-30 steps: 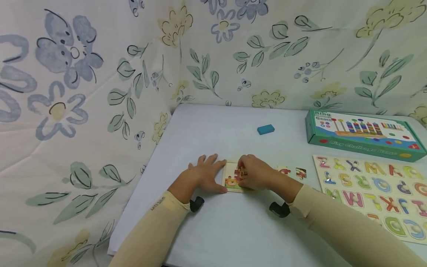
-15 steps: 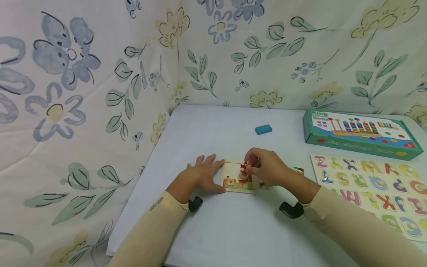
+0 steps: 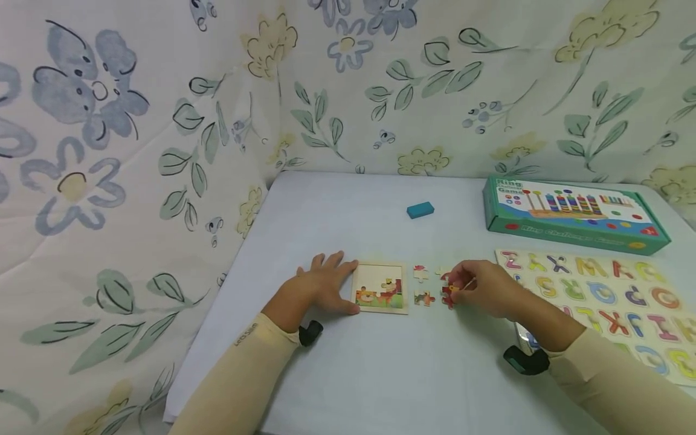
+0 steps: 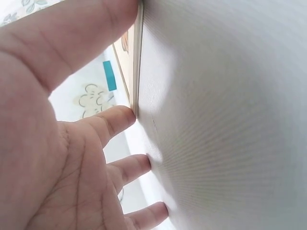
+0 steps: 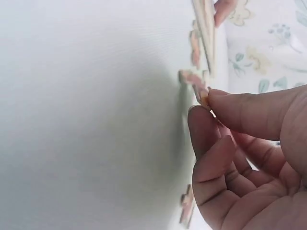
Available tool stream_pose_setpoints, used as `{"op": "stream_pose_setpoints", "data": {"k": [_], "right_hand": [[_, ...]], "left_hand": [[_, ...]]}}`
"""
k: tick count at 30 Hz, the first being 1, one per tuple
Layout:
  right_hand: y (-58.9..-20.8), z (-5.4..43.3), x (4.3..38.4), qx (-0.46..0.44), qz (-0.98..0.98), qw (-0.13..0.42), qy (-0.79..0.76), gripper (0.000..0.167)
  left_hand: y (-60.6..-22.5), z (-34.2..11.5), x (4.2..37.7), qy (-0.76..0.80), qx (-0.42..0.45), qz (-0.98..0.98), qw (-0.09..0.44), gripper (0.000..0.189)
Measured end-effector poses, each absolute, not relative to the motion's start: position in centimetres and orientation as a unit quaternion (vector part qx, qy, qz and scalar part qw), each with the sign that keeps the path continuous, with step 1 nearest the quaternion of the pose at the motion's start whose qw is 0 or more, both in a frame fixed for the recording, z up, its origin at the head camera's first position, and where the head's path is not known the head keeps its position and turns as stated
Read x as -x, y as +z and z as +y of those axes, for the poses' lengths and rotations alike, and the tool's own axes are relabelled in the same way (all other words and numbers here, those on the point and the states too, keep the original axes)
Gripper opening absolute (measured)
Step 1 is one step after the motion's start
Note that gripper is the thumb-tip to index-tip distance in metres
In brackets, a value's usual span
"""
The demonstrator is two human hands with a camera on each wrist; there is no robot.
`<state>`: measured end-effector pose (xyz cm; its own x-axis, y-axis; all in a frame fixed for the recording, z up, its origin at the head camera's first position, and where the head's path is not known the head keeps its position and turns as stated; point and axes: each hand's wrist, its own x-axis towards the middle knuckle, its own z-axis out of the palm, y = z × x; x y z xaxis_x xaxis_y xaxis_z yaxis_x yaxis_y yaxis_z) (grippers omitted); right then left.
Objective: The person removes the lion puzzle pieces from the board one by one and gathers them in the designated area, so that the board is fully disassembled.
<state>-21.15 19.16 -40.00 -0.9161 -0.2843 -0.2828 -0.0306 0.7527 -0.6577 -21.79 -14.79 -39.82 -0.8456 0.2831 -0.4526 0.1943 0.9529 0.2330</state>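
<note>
Piece (image 5: 194, 82) sits between right fingers (image 5: 205, 130); tray (image 3: 379, 275) touches left fingers (image 4: 119, 122).

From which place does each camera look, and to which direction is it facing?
Head: worn on the head, facing forward and down over the table and tray; left hand, right hand and sleeves show.
Left wrist: on that wrist, looking past the left palm and fingers at the tray's edge.
Right wrist: on that wrist, looking at the right hand pinching a puzzle piece; part of the left hand shows beyond.
Head and left wrist both show the blue block.
</note>
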Motion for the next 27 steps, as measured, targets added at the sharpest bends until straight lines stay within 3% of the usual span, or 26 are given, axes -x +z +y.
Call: {"op": "stream_pose_setpoints", "data": {"k": [12,16,27], "right_hand": [[-40.6,18.8,20.6,0.122,0.94,0.176,-0.267,0.022],[-40.2,18.4,20.9,0.134,0.94,0.174,-0.261,0.028],[-39.9,11.5,21.9,0.209,0.949,0.123,-0.202,0.041]], "left_hand": [[-40.1,-14.7,21.9,0.092,-0.124,0.958,0.243,0.101],[-40.0,-14.8,21.8,0.094,-0.125,0.958,0.241,0.101],[-39.9,-14.9,21.8,0.089,-0.126,0.958,0.242,0.101]]}}
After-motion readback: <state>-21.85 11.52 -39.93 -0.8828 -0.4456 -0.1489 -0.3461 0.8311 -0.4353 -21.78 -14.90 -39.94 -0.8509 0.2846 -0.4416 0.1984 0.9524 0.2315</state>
